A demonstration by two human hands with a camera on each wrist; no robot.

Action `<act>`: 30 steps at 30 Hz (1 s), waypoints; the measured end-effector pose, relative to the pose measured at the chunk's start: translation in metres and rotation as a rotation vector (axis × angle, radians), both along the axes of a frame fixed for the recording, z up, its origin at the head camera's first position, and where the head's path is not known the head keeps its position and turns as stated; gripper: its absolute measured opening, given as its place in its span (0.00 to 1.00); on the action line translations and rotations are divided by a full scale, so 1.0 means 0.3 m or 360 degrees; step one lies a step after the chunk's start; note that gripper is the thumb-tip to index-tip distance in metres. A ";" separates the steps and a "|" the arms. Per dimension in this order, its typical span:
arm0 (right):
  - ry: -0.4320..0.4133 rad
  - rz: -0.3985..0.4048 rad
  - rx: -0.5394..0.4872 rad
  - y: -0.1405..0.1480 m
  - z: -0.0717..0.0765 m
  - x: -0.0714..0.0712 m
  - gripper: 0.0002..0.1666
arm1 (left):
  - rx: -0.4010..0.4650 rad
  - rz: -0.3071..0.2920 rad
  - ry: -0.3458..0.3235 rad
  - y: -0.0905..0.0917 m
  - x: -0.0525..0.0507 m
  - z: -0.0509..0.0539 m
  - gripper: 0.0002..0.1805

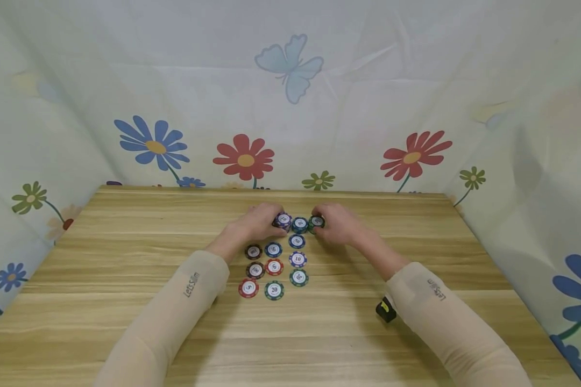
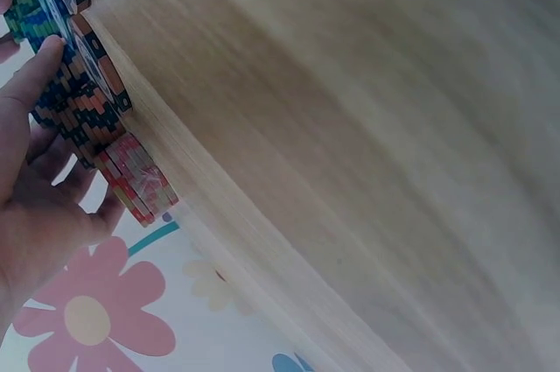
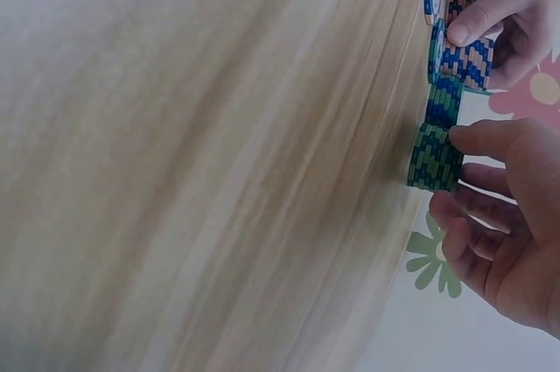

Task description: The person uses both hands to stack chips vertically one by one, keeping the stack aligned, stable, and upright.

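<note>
**Each of your hands grips a chip stack**

Closest to you, your pale sleeves point(image 1: 184, 301) come in from the lower left and lower right of the head view, over a wooden table point(image 1: 300, 355). Beside the right one, right of the lower centre, sits a small black object point(image 1: 385, 310) with a yellow patch.

Further up, just below centre, your nine loose chips lie flat in three rough columns: a red 5 chip point(image 1: 248, 287) and two black chips point(image 1: 255, 270) on the left, a green 20 chip point(image 1: 274, 290) lowest in the middle, a purple 10 chip point(image 1: 297, 259) on the right.

Beyond them, near the frame's centre, your left hand point(image 1: 259, 221) grasps the purple stack point(image 1: 283, 219) and your right hand point(image 1: 336, 224) grasps the green stack point(image 1: 317, 221); the blue stack point(image 1: 300, 224) stands between. The left wrist view shows you a dark stack point(image 2: 92, 118) and a red stack point(image 2: 137, 179) beside the left hand.

Farthest, a flowered cloth point(image 1: 193, 97) hangs across the top.
</note>
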State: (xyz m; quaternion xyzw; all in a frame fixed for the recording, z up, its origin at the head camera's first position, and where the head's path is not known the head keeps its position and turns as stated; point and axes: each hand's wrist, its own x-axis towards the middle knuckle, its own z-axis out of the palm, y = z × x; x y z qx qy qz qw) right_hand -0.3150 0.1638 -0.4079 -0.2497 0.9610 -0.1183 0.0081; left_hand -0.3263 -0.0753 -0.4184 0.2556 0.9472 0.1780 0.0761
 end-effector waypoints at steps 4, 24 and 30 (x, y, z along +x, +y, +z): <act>0.0005 0.0010 0.0006 0.003 -0.003 -0.001 0.23 | 0.0001 0.0000 0.0002 0.001 0.000 0.000 0.23; 0.0073 0.0232 0.0065 -0.029 0.021 0.080 0.11 | 0.0025 -0.0020 0.0004 -0.003 -0.011 -0.006 0.22; -0.0075 0.0324 0.0151 -0.048 0.017 0.121 0.22 | 0.0017 -0.0033 0.0021 -0.004 -0.006 -0.005 0.23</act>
